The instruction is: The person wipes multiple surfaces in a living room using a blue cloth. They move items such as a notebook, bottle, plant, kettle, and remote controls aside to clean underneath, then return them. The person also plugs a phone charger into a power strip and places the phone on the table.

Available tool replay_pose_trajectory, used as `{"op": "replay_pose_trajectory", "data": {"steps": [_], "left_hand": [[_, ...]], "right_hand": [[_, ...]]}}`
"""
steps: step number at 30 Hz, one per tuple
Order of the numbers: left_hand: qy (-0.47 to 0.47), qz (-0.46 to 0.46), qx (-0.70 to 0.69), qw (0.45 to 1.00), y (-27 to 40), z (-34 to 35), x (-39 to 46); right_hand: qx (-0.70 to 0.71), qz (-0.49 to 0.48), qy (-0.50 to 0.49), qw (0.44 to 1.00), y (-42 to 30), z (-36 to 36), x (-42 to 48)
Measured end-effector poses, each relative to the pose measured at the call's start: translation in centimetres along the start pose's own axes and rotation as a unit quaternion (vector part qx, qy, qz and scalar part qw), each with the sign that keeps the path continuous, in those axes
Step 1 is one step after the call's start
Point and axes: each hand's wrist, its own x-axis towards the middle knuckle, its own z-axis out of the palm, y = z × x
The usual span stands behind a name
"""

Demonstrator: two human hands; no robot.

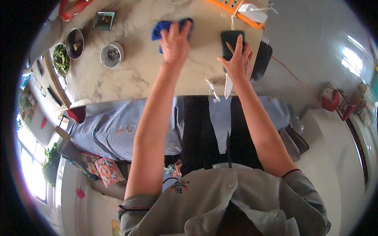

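My left hand (pixel 176 44) lies with spread fingers on a crumpled blue cloth (pixel 159 30) on the marble-patterned tabletop (pixel 141 79). To its right, my right hand (pixel 240 60) spans a dark smartphone (pixel 226 38), thumb at the left edge and fingers towards the right. A white cable (pixel 233 23) runs from the phone's far end. A thin brown pointed object (pixel 229 47) shows on the phone, partly under the hand. Just below, a white blade-shaped object (pixel 228 87) is partly hidden by the hand. A small white plastic piece (pixel 213 91) lies near the table's front edge.
An orange power strip (pixel 227 8) with a white adapter (pixel 252 13) sits at the far right corner. On the left are a white cup with ash (pixel 112 55), a dark bowl (pixel 75 44), a dish of greens (pixel 61 60), a small square dish (pixel 104 20) and a red tray (pixel 72 8).
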Motion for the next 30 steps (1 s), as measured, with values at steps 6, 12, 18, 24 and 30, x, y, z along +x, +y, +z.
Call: {"op": "replay_pose_trajectory", "data": {"steps": [6, 12, 18, 24, 30], "left_hand": [[-0.115, 0.172, 0.01, 0.978, 4.5, 0.2, -5.8], [-0.03, 0.14, 0.03, 0.989, -2.5, -0.1, -2.6], [-0.006, 0.185, 0.007, 0.983, 5.8, 3.7, -2.7], [-0.043, 0.249, -0.022, 0.967, 1.0, 2.1, -6.9], [0.04, -0.189, -0.013, 0.981, -6.1, 0.3, -8.2]], "right_hand": [[0.004, -0.009, 0.015, 1.0, 0.0, -0.3, 0.5], [0.125, -0.077, -0.037, 0.988, 4.8, -3.2, 1.8], [0.366, -0.065, -0.17, 0.913, 5.9, -6.6, 3.0], [0.499, 0.035, -0.223, 0.837, 7.6, -9.5, 0.8], [0.614, 0.022, -0.267, 0.742, 9.0, -10.0, 1.0]]}}
